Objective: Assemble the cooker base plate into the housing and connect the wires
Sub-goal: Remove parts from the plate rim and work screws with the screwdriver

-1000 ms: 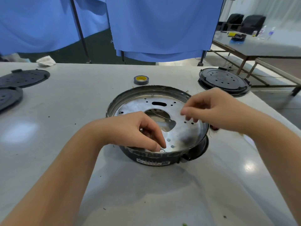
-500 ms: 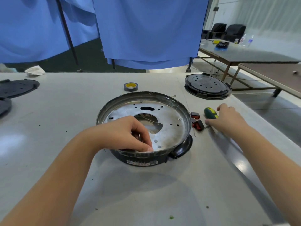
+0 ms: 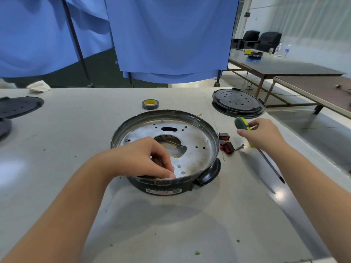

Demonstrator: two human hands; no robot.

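Fastening step, by the look of it: base plate seated in the housing, driver just picked up, screws not yet driven.

Nearest, left hand [image 3: 146, 160] resting on the near edge of the base plate [image 3: 191, 141], fingers [image 3: 167, 172] curled and pinched together at a hole near the rim; probably steadying a small screw or the plate itself, too small to tell which. Base plate: dull brushed metal, round, dished, drilled with many small holes, a slot toward the far side and a large irregular cut-out at the centre, thin wires glimpsed through it. Housing [image 3: 163, 188]: dark, glossy, round, a printed label on the near wall and a rounded black lug at the near right. All on a pale, smooth, slightly shiny table [image 3: 171, 224] flecked with bits of debris.

Just right of the housing, two small red-and-black switch parts [image 3: 227, 147] and a loose screw [image 3: 240, 147]. Over them, right hand [image 3: 264, 135] wrapped round the screwdriver [image 3: 242, 124], green-and-yellow grip, long thin dark shaft slanting down toward the near right, tip off the work.

Next move likely calls for swinging the tip round over the pinched spot, upright, and seating it before turning; wiring apparently still to follow.

Farther back, a grey tape roll [image 3: 150, 104] with yellow core, a stack of black perforated discs [image 3: 237, 103] at right, and similar dark discs [image 3: 19, 106] at far left.
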